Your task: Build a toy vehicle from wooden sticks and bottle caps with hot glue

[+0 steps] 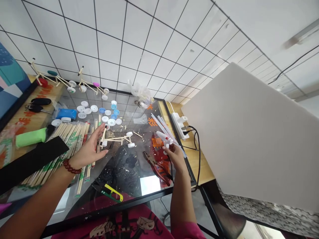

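Observation:
A small tricycle model of wooden sticks with white bottle-cap wheels stands on the glass tabletop. My left hand is beside its front end, thumb and fingers apart; whether a fingertip touches it I cannot tell. My right hand is closed on a white hot glue gun, whose nozzle points left and away from me. Clear glue sticks lie just beyond the gun. Red-handled pliers rest to the left of my right wrist. Yellow-green thread snips lie near the front edge.
Bundled wooden chopsticks and a black strip lie at left. Loose bottle caps are farther back. Two more tricycle models stand by the tiled wall. A power strip with cables lines the right edge, beside a large white panel.

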The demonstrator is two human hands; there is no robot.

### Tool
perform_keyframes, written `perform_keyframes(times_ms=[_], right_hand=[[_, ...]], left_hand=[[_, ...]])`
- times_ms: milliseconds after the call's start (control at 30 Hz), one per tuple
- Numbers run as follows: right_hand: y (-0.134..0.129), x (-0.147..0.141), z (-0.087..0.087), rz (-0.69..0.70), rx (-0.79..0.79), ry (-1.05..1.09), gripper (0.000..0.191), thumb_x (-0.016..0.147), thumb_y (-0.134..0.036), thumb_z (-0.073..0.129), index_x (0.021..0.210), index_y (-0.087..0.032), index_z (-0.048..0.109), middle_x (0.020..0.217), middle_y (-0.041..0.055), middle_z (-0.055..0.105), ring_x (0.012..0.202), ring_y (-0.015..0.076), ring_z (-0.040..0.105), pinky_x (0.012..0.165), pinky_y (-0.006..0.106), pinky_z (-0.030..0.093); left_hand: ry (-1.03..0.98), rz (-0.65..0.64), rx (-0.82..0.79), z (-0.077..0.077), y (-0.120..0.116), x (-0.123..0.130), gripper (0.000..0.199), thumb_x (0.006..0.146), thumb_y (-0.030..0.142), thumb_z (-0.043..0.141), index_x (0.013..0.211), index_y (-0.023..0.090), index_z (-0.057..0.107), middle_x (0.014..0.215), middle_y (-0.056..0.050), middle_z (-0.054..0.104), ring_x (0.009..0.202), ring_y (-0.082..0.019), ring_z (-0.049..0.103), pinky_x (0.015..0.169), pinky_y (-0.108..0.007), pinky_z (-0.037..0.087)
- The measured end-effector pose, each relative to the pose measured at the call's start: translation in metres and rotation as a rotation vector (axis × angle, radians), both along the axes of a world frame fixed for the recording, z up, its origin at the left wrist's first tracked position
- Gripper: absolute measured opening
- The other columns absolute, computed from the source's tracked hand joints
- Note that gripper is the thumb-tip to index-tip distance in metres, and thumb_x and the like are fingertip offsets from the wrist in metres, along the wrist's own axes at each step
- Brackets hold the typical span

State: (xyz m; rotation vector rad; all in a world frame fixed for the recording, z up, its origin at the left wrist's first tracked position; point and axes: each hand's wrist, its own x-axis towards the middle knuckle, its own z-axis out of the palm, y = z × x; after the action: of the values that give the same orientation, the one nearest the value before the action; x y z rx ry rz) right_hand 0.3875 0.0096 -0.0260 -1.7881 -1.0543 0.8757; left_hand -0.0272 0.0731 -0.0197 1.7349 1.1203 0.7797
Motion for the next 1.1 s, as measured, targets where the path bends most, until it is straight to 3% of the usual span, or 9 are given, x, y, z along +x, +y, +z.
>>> perform_keyframes(times_ms=[133,233,400,467,533,633,733,900,1100], right_hand=[[0.009,0.001,-0.006,0.000,-0.044,-0.080,0.056,0.069,-0.063,0.081,0.095,-0.014,0.072,0.074,0.0025,0.070,0.065,0.0182,0.060,0.061,0.030,0.046],[0.011,-0.004,0.000,-0.010,-0.031,-0.106,0.057,0.075,-0.066,0.074,0.095,-0.013,0.073,0.072,0.0019,0.068,0.066,0.0182,0.057,0.061,0.030,0.044],[-0.004,-0.022,0.032,-0.020,0.061,-0.068,0.051,0.085,-0.063,0.068,0.106,-0.017,0.074,0.093,0.0073,0.076,0.089,0.0262,0.067,0.075,0.034,0.054],[-0.012,-0.032,0.048,0.098,0.098,0.002,0.044,0.089,-0.058,0.069,0.110,-0.020,0.075,0.106,0.0081,0.078,0.103,0.0283,0.070,0.088,0.037,0.055],[-0.017,-0.045,0.061,0.218,0.101,0.059,0.039,0.088,-0.056,0.073,0.106,-0.021,0.077,0.105,0.0078,0.079,0.102,0.0283,0.072,0.092,0.039,0.056],[-0.017,-0.068,0.078,0.284,0.135,0.068,0.039,0.089,-0.056,0.073,0.108,-0.022,0.077,0.107,0.0076,0.080,0.101,0.0281,0.073,0.095,0.040,0.057],[-0.012,-0.086,0.088,0.347,0.171,-0.051,0.038,0.093,-0.055,0.069,0.112,-0.022,0.077,0.111,0.0083,0.080,0.109,0.0290,0.072,0.102,0.042,0.055],[-0.002,-0.097,0.092,0.443,0.204,-0.182,0.039,0.099,-0.053,0.061,0.116,-0.023,0.078,0.101,0.0076,0.080,0.108,0.0295,0.072,0.104,0.044,0.055],[0.006,-0.102,0.088,0.510,0.164,-0.185,0.041,0.101,-0.051,0.057,0.121,-0.022,0.076,0.100,0.0075,0.080,0.092,0.0264,0.075,0.093,0.038,0.059]], left_hand=[[0.026,0.010,0.030,0.005,-0.001,0.003,0.095,0.093,0.055,0.065,0.166,0.030,0.008,0.174,-0.018,0.025,0.161,-0.035,0.027,0.128,-0.057,0.031],[0.031,0.022,0.001,0.005,-0.001,0.003,0.098,0.092,0.062,0.065,0.166,0.033,0.007,0.175,-0.016,0.024,0.161,-0.036,0.026,0.127,-0.055,0.034],[-0.044,0.044,-0.031,-0.007,0.001,0.000,0.102,0.088,0.063,0.070,0.166,0.033,0.011,0.173,-0.015,0.028,0.161,-0.037,0.027,0.128,-0.057,0.031],[-0.062,0.047,-0.002,-0.012,0.002,-0.001,0.104,0.087,0.062,0.072,0.167,0.031,0.013,0.172,-0.016,0.031,0.160,-0.038,0.028,0.127,-0.057,0.032],[-0.061,0.051,0.015,-0.015,0.002,-0.002,0.104,0.086,0.060,0.073,0.167,0.031,0.013,0.171,-0.016,0.033,0.159,-0.038,0.030,0.127,-0.058,0.033],[-0.046,0.050,0.002,-0.017,0.002,-0.002,0.104,0.087,0.056,0.074,0.167,0.033,0.012,0.172,-0.014,0.032,0.159,-0.038,0.032,0.126,-0.060,0.034],[-0.017,0.042,0.024,-0.017,0.001,-0.001,0.104,0.087,0.051,0.073,0.168,0.036,0.010,0.173,-0.012,0.031,0.158,-0.038,0.034,0.126,-0.062,0.034],[0.101,0.061,0.195,-0.020,-0.002,0.003,0.101,0.087,0.043,0.071,0.168,0.039,0.011,0.173,-0.008,0.032,0.159,-0.040,0.030,0.126,-0.064,0.034],[0.159,0.054,0.248,-0.018,-0.004,0.006,0.104,0.088,0.039,0.070,0.168,0.037,0.004,0.173,-0.010,0.031,0.159,-0.042,0.030,0.125,-0.065,0.036]])
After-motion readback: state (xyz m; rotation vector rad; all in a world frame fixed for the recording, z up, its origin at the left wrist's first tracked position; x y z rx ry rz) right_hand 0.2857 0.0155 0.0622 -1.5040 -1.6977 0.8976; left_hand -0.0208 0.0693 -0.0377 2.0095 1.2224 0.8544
